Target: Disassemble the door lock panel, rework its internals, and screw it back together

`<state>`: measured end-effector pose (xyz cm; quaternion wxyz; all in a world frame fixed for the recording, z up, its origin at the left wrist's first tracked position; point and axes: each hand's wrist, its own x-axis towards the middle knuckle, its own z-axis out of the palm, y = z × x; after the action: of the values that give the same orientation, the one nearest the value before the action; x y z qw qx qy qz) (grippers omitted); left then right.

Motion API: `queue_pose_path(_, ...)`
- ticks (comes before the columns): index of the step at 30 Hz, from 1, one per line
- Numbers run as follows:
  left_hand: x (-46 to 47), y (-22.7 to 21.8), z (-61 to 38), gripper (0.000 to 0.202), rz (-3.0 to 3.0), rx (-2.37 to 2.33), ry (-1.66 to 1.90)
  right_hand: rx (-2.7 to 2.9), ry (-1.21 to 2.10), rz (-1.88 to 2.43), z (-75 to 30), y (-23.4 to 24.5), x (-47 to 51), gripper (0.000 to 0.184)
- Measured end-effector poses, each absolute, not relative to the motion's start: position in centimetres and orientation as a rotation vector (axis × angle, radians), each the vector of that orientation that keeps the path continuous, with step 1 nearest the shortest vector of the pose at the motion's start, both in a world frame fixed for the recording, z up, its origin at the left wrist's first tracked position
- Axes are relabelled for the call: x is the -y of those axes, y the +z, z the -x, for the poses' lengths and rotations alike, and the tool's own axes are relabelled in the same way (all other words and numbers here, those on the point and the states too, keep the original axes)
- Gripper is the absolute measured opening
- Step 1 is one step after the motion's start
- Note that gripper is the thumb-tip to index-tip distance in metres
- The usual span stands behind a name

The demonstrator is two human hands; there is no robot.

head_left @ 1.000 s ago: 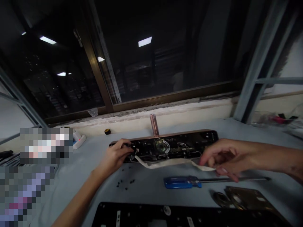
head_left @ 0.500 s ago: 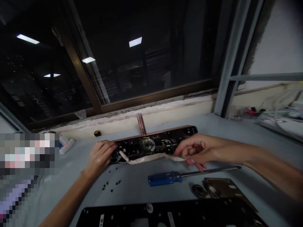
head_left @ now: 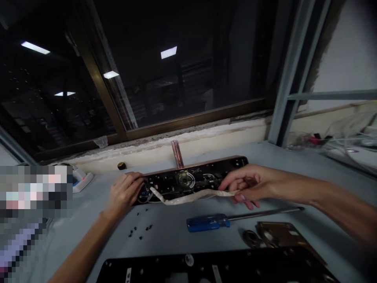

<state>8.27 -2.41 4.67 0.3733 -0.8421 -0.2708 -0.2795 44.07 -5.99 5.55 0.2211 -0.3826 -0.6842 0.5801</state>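
A long door-lock body lies open-side up on the grey table, its copper handle standing upright behind it. My left hand rests with curled fingers on the lock's left end. My right hand pinches the right end of a pale flat ribbon cable that runs leftward into the lock's left end. A blue-handled screwdriver lies just in front of the lock.
Several small black screws are scattered near my left forearm. A black cover plate lies at the near edge, a brass plate and a ring to its right. A dark window runs behind the table; cables lie at far right.
The view has swung right since one second ago. My right hand, still pinching the cable end, has lifted it slightly; my left hand stays on the lock's left end.
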Motion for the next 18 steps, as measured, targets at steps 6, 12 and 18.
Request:
queue_pose_path(6,2.39,4.73,-8.13,0.012,2.21,0.675,-0.709,1.848,1.605,1.048,-44.04,5.45,6.06,0.027)
queue_pose_path(12,2.57,4.6,-8.33,0.011,2.17,0.729,-0.684,1.853,1.602,1.04,-44.15,5.53,6.13,0.027)
queue_pose_path(18,2.77,4.39,-8.63,0.01,2.088,0.796,-0.7,1.87,1.589,1.066,-44.05,5.72,6.28,0.026)
